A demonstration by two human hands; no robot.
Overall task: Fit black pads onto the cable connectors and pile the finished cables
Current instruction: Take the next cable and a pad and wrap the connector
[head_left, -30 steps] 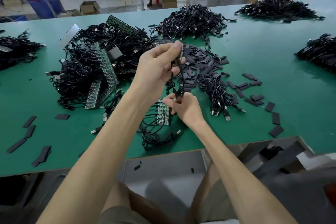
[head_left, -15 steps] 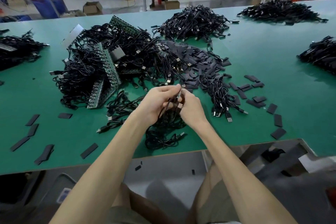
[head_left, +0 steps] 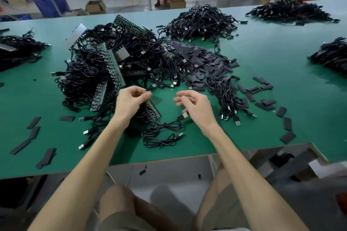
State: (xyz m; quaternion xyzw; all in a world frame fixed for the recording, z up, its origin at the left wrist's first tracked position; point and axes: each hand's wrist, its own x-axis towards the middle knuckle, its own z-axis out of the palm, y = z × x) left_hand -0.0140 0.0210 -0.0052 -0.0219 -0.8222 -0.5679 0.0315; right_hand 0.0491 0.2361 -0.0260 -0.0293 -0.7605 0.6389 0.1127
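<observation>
- 9 o'clock, far left: edge cable pile (head_left: 18,52), partly cut off by the frame.
- 8 o'clock, toward the near edge: loose pads (head_left: 33,122) lie flat on the green bench (head_left: 281,52), well apart from my hands.
- 10 to 11 o'clock: big cable tangle (head_left: 84,73), with green circuit strips (head_left: 112,67) mixed through it.
- My left grip (head_left: 131,102): thumb and forefinger pinch a small connector end (head_left: 146,92). It is too small to tell whether a pad is on it. One short green strip (head_left: 155,109) lies at the grip's 5 o'clock.
- 6 o'clock, between my wrists: cable loops (head_left: 161,127) on the bench.
- My right grip (head_left: 195,105): released, fingers loosely curled, holding nothing, apart from the left grip. A USB plug (head_left: 185,115) shows just beside the heel of it at 7 o'clock.
- 12 o'clock of the right grip: pad heap (head_left: 202,62), dark flat pieces overlapping, touching the tangle's right side.
- Farther out at 12 o'clock: a separate far cable pile (head_left: 202,22).
- 3 o'clock of the right grip: small cable bundle (head_left: 227,99), plugs pointing toward me.
- 3 to 4 o'clock: scattered pads (head_left: 266,102), lying singly.
- 1 o'clock: back-right pile (head_left: 289,10). 2 o'clock: right-edge pile (head_left: 330,56). Both are black cables.
</observation>
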